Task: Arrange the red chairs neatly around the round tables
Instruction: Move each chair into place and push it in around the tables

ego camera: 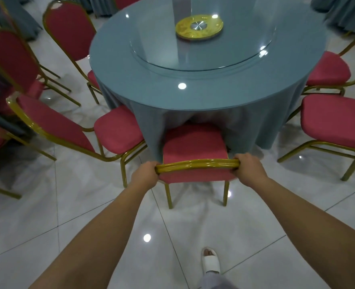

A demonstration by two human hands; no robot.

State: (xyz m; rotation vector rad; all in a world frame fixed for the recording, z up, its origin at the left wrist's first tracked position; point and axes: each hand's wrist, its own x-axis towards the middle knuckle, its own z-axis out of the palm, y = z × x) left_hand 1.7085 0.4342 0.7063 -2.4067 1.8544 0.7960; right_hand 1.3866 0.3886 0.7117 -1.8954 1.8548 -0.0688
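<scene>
Head view: one red chair (193, 148) is gripped at its backrest top by the left hand (144, 174) and right hand (248, 168), seat tucked under the round table (118, 59); neighbouring chairs (118, 132) are judged still askew.

Floor (85, 215): large glossy white tiles, faint grey marbling, thin dark grout lines running diagonal. Round glare spot (147, 238) from overhead light on near tile; smaller glints further right. Light dim, cool. Left drape (24, 21) far left, right drape (347, 13) far right: blue-grey cloth, pleated, hanging to floor.
</scene>
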